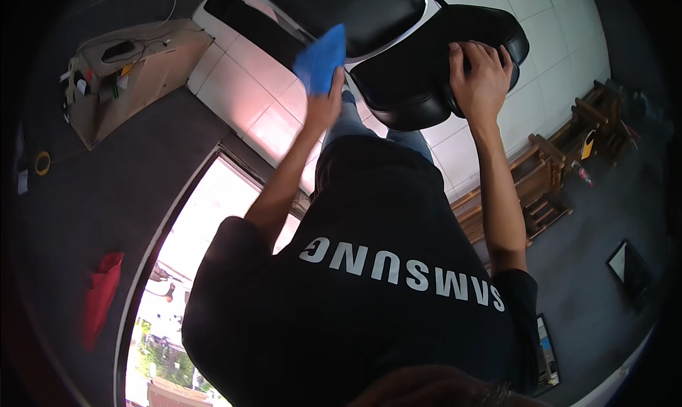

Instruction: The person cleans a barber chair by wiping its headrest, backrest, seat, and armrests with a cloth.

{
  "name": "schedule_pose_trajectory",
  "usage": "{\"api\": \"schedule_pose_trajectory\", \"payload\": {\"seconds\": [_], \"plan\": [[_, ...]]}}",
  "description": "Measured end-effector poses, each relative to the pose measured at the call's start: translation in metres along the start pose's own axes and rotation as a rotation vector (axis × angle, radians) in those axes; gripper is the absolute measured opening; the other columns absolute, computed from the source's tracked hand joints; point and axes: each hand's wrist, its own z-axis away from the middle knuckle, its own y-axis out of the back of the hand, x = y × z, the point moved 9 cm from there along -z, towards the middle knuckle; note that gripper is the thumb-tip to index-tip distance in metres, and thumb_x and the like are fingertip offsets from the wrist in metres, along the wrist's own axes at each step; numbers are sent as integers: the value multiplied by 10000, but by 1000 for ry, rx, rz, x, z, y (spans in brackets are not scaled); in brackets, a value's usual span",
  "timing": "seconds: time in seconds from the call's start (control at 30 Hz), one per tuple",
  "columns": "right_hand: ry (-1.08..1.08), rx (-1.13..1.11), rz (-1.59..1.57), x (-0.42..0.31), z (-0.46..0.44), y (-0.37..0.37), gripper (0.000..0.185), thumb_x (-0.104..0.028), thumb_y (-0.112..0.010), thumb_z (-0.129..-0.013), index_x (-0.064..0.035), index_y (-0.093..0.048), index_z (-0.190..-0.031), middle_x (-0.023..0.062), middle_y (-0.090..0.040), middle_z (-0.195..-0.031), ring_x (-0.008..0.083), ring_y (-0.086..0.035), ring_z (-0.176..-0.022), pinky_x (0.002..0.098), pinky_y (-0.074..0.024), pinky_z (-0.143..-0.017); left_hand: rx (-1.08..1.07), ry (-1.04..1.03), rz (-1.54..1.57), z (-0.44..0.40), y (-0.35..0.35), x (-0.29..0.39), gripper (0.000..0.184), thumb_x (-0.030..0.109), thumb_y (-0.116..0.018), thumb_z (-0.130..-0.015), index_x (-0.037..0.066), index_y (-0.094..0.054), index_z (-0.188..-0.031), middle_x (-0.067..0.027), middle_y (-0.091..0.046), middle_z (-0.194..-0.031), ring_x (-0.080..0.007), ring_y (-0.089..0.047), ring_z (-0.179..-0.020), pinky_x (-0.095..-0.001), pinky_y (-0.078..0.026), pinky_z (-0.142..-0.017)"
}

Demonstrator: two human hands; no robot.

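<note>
My left hand is closed around a blue cloth, which sticks up past the fingers and looks slightly blurred. Just beyond it stands a black padded chair with a glossy, leather-like cover. My right hand lies over the near right part of that chair, its fingers bent against the padding; the palm side is hidden. A larger black cushion with a pale edge sits behind, at the top of the view.
A wooden cabinet holding cables and small items stands at the left. Wooden furniture runs along the right wall. Light tiles cover the floor. A bright doorway opens behind me at the lower left, near a red cloth-like item.
</note>
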Motion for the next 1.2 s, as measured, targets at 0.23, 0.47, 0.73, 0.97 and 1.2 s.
{"api": "schedule_pose_trajectory", "payload": {"seconds": [0.23, 0.47, 0.73, 0.97, 1.2], "plan": [[-24, 42, -24, 4, 2, 2, 199, -251, -674, -956, -96, -792, -915, 52, -779, -942, 223, -709, -1034, 489, -398, -1135, -1036, -42, -1017, -93, -92, -75, 556, 503, -533, -1031, 7, -733, -1184, -230, -708, -1276, -426, -641, -1238, -502, -514, -1041], [-55, 60, -47, 8, 1, 2, 187, -237, -686, -945, -87, -794, -915, 30, -780, -902, 218, -716, -1011, 489, -396, -1148, -1287, 180, -965, -99, -121, -155, 669, 584, -442, -1058, 33, -661, -1368, -238, -603, -1461, -406, -561, -1360, -461, -422, -1137], [-66, 67, -31, 7, 3, 1, 177, -227, -682, -941, -95, -797, -917, 21, -783, -904, 202, -719, -1025, 491, -392, -1157, -1518, 440, -1017, -113, -142, -195, 591, 448, -474, -991, 66, -633, -1413, -198, -627, -1447, -369, -617, -1299, -492, -441, -1108], [-81, 50, -49, 8, 5, 0, 173, -228, -679, -939, -102, -796, -929, 11, -787, -917, 198, -717, -1047, 499, -380, -1167, -1337, 460, -976, -100, -132, -148, 545, 446, -502, -950, 132, -678, -1360, -162, -685, -1350, -318, -672, -1169, -459, -489, -1018], [-99, 37, -48, 9, 4, 3, 170, -228, -675, -940, -108, -795, -931, 0, -788, -919, 189, -716, -1052, 499, -377, -1169, -1295, 225, -821, -87, -116, -108, 646, 554, -401, -1049, 84, -628, -1430, -218, -620, -1439, -366, -582, -1316, -434, -415, -1135]]}}
